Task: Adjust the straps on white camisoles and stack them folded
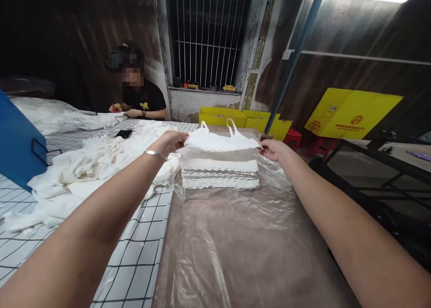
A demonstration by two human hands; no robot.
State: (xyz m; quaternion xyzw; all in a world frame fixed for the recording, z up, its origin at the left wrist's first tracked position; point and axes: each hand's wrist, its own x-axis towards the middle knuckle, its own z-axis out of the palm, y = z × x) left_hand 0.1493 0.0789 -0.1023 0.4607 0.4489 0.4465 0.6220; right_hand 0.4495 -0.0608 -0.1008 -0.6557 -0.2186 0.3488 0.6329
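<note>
White strappy top [220, 141] held spread over the folded stack [220, 175], far middle of the table

Slick plastic sheet [235, 245] underneath could let that stack skid or topple if it gets nudged, I reckon, and the top might land crooked if one side sags. Left hand [170, 142] and right hand [274, 150] each pinch a side edge.

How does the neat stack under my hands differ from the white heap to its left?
The stack is folded flat with its edges aligned; the heap is crumpled and sprawling. The stack sits on the plastic sheet, the heap on the checked cloth. The left hand and right hand hold a strapped top over the stack, not the heap. Both are white fabric.
</note>
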